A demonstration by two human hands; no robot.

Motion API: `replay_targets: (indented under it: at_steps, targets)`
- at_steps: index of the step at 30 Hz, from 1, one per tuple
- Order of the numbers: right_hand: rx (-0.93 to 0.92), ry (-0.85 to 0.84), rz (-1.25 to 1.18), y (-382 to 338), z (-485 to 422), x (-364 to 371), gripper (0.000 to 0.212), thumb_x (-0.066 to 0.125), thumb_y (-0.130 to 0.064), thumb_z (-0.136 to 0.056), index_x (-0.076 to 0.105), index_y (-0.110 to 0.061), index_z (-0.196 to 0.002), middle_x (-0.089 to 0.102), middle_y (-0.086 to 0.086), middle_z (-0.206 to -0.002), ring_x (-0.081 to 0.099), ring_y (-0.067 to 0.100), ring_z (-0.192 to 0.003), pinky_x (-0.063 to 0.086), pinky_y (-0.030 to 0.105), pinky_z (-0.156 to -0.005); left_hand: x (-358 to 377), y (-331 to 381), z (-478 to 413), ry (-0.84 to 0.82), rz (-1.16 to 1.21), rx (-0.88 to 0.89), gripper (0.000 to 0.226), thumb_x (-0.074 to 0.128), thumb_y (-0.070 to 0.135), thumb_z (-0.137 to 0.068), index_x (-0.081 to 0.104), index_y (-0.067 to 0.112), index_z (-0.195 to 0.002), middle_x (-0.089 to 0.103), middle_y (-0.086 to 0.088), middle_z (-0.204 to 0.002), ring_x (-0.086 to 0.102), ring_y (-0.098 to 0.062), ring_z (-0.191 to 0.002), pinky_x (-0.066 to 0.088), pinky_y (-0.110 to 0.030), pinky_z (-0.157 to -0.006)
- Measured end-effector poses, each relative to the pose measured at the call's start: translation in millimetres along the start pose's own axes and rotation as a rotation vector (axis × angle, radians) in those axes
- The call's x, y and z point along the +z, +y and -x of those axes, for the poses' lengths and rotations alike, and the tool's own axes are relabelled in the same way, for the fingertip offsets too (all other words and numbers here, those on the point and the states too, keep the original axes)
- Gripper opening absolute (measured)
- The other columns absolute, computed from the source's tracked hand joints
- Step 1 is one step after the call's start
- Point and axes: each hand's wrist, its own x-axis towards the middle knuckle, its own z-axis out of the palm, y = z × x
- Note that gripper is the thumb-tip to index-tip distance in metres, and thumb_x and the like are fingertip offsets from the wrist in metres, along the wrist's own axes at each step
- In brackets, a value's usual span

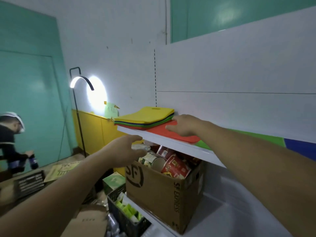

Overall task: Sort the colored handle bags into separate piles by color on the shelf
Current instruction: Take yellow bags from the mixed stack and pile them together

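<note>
A mixed stack of handle bags [147,117] lies at the left end of the white shelf [171,142], a yellow one on top, with green, blue and red edges showing below. A red bag [164,132] lies flat beside the stack, and my right hand [184,125] rests palm-down on it, fingers spread. Further right lie a green bag [203,144] and a blue bag [301,147], partly hidden by my right arm. My left hand [126,149] hovers just below the shelf's front edge with its fingers apart, holding nothing.
Under the shelf, a cardboard box [164,192] holds red and green cans. A black crate [124,214] and a green carton sit lower left. A floor lamp [80,108] stands by the wall. A person crouches at far left [12,142].
</note>
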Motion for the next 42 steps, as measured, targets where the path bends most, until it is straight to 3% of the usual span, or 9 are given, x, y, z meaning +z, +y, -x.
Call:
replay_targets:
  at_steps: [5, 9, 15, 19, 26, 32, 38, 42]
  targets:
    - [-0.032, 0.017, 0.008, -34, -67, 17, 0.077, 0.037, -0.071, -0.087, 0.03, -0.023, -0.148, 0.027, 0.006, -0.155, 0.03, 0.026, -0.139, 0.026, 0.045, -0.112, -13, -49, -31, 0.043, -0.003, -0.051, 0.063, 0.058, 0.047, -0.088, 0.036, 0.03, -0.144, 0.034, 0.004, -0.151, 0.036, -0.018, -0.135, 0.032, -0.035, -0.107]
    - [-0.086, 0.027, -0.036, -51, -126, 28, 0.073, 0.037, -0.064, -0.092, 0.027, -0.021, -0.149, 0.022, 0.003, -0.157, 0.026, 0.023, -0.141, 0.027, 0.037, -0.107, -17, -86, -70, 0.07, -0.011, -0.072, 0.062, 0.058, 0.046, -0.088, 0.036, 0.03, -0.143, 0.035, 0.003, -0.15, 0.036, -0.019, -0.135, 0.032, -0.036, -0.107]
    - [-0.081, 0.01, -0.035, -58, -218, 45, 0.075, 0.038, -0.065, -0.09, 0.029, -0.019, -0.149, 0.027, 0.004, -0.156, 0.028, 0.024, -0.14, 0.029, 0.04, -0.111, -25, -130, -152, 0.069, 0.006, -0.082, 0.061, 0.059, 0.045, -0.088, 0.038, 0.029, -0.142, 0.038, 0.0, -0.148, 0.046, -0.021, -0.126, 0.039, -0.031, -0.096]
    - [-0.05, 0.018, -0.015, -50, -263, 56, 0.074, 0.037, -0.065, -0.091, 0.029, -0.019, -0.149, 0.026, 0.003, -0.156, 0.027, 0.024, -0.141, 0.028, 0.038, -0.112, -23, -157, -202, 0.094, 0.02, -0.058, 0.06, 0.06, 0.044, -0.088, 0.04, 0.025, -0.141, 0.041, 0.0, -0.147, 0.041, -0.02, -0.13, 0.033, -0.03, -0.1]
    - [0.117, 0.006, 0.027, -32, -320, 72, 0.074, 0.036, -0.065, -0.091, 0.028, -0.02, -0.149, 0.026, 0.004, -0.156, 0.028, 0.026, -0.14, 0.028, 0.037, -0.109, -17, -199, -292, 0.026, 0.058, 0.032, 0.059, 0.058, 0.047, -0.088, 0.04, 0.027, -0.14, 0.039, 0.0, -0.147, 0.043, -0.021, -0.127, 0.036, -0.028, -0.092]
    - [0.332, 0.028, 0.052, -25, -351, 86, 0.075, 0.035, -0.064, -0.092, 0.025, -0.019, -0.15, 0.02, 0.01, -0.157, 0.025, 0.03, -0.141, 0.027, 0.038, -0.11, -9, -239, -374, -0.058, 0.037, 0.159, 0.058, 0.053, 0.053, -0.088, 0.043, 0.027, -0.138, 0.04, -0.002, -0.147, 0.04, -0.025, -0.13, 0.033, -0.038, -0.104]
    - [0.601, 0.032, 0.092, -20, -370, 97, 0.081, 0.032, -0.069, -0.089, 0.025, -0.016, -0.15, 0.022, 0.015, -0.154, 0.028, 0.035, -0.138, 0.03, 0.042, -0.11, -5, -261, -441, -0.16, 0.051, 0.308, 0.056, 0.049, 0.054, -0.09, 0.046, 0.026, -0.138, 0.037, -0.001, -0.149, 0.035, -0.023, -0.135, 0.028, -0.035, -0.108]
    - [0.662, 0.001, 0.117, -20, -368, 106, 0.08, 0.035, -0.069, -0.089, 0.026, -0.016, -0.149, 0.025, 0.014, -0.152, 0.03, 0.034, -0.136, 0.032, 0.044, -0.109, 4, -262, -462, -0.251, 0.077, 0.381, 0.053, 0.047, 0.052, -0.092, 0.044, 0.026, -0.139, 0.033, -0.002, -0.151, 0.031, -0.024, -0.137, 0.026, -0.034, -0.109]
